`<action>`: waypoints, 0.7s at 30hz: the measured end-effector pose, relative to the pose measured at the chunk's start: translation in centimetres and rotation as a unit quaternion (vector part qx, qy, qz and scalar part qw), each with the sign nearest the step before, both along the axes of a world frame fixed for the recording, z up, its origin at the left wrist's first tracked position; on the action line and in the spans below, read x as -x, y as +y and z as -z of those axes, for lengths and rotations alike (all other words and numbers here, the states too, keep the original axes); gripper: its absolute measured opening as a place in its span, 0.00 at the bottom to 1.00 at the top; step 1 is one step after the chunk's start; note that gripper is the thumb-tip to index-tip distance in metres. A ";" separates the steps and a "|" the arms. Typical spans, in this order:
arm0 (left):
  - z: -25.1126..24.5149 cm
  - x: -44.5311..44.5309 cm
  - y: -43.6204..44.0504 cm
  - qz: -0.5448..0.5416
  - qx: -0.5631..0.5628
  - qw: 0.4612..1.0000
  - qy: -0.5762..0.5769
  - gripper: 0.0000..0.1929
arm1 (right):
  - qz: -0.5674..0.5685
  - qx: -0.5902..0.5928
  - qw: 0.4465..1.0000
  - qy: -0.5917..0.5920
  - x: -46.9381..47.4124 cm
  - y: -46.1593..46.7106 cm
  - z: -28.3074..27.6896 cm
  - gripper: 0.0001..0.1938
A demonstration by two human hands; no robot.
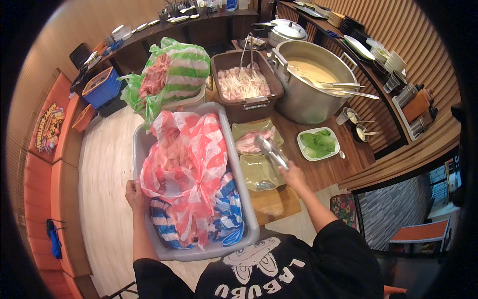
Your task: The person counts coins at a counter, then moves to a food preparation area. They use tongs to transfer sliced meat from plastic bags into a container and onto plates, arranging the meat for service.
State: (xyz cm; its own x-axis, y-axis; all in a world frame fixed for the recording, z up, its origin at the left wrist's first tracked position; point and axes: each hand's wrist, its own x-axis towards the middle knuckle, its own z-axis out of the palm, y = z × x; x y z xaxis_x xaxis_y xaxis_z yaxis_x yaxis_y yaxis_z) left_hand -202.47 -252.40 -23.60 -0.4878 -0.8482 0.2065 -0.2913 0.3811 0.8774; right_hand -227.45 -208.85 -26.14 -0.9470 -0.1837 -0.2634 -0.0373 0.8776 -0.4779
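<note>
Metal tongs point(273, 151) are gripped in my right hand point(292, 175), their tips against slices of raw meat point(252, 141) on a green plate point(239, 130). Nearer to me lies a second green plate point(257, 173), with a clear, shiny patch near its front edge. My left hand point(135, 192) is at the left rim of a grey plastic tub point(254, 224), its fingers by the edge of a red-and-white striped plastic bag point(205, 149); whether they pinch it I cannot tell. Pale raw meat point(175, 149) shows in that bag, which rests over blue-and-white striped bags point(164, 220).
Behind the tub, a green-and-white striped bag point(186, 71) holds red meat. A brown bin point(250, 108) has skewers and tongs in it. Beside it stands a large metal pot point(313, 101) of yellowish liquid with utensils. Leafy greens fill a white dish point(337, 144) at the right.
</note>
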 end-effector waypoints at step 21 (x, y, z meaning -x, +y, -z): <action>0.5 0.0 -0.6 -0.023 0.009 0.999 0.023 0.11 | -0.124 0.033 0.980 0.149 0.5 -3.2 -15.9 0.20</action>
State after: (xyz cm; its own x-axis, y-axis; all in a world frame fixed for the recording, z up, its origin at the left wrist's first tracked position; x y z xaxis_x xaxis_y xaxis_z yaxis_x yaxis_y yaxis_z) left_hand -202.49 -252.96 -24.10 -0.4384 -0.8652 0.2433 -0.2679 0.3842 0.8835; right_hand -227.99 -212.05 -10.22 -0.9040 -0.4258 0.0388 -0.3928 0.7910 -0.4691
